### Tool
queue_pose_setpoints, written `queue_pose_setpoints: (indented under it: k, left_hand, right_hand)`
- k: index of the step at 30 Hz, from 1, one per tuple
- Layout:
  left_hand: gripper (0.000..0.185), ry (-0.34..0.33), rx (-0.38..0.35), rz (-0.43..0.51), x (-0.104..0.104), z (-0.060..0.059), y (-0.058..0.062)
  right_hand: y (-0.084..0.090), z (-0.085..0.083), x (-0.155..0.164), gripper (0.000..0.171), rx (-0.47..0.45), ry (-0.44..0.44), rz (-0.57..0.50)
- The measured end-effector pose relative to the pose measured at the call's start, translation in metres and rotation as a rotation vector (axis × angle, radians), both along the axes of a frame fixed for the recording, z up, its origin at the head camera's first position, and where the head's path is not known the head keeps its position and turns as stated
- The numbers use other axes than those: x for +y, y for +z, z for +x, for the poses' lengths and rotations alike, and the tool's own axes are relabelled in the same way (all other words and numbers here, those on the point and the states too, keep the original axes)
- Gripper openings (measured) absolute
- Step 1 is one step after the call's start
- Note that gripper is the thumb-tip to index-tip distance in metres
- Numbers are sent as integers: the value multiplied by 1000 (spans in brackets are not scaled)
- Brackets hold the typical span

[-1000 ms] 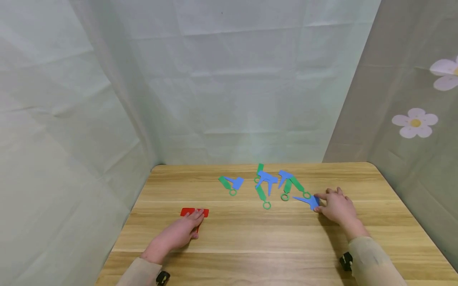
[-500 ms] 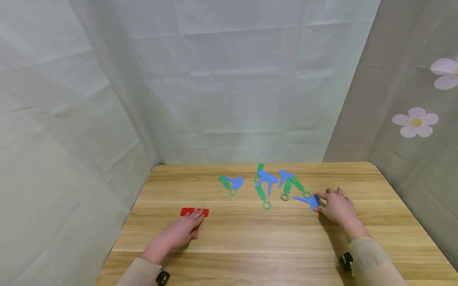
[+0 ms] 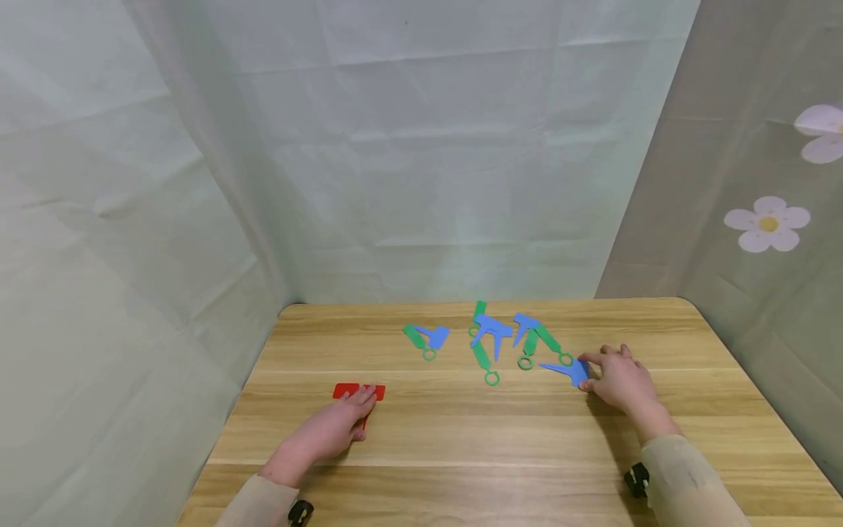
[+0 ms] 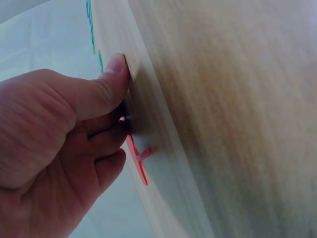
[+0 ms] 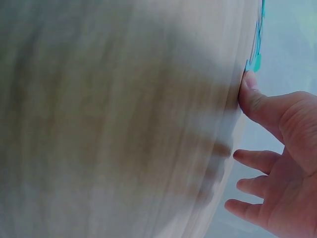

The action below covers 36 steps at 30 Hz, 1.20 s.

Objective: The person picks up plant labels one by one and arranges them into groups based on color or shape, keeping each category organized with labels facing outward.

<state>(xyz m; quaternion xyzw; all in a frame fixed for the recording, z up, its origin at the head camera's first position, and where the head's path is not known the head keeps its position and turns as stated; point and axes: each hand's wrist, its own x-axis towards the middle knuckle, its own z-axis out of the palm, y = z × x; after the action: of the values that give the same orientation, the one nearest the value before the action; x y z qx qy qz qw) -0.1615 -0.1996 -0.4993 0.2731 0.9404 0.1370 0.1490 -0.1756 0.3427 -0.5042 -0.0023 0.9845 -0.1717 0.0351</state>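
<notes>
From my seat: left hand rests on a flat piece at the table's front-left, right hand touches another piece right, scattered pieces behind.

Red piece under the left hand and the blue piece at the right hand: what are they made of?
Red piece: looks like thin, flat matte plastic or card; the left wrist view shows it edge-on and very thin. Blue piece: the same thin, flat, evenly coloured look. Neither picture settles plastic versus card.

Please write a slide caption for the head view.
Left hand rests on red piece; right hand touches blue piece.
</notes>
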Motion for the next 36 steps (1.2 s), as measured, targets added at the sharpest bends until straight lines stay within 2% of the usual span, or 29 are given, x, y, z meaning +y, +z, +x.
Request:
queue_pose_setpoints:
  k: [13, 24, 36]
  left_hand:
    - [67, 24, -12, -1, 0, 0, -1]
    - [66, 6, 3, 3, 0, -1, -3]
    - [64, 21, -3, -19, 2, -1, -2]
  right_hand:
    - [-1, -1, -2, 54, -12, -16, -34]
    - [1, 0, -4, 54, -11, -18, -25]
    - [1, 1, -5, 54, 12, -10, -52]
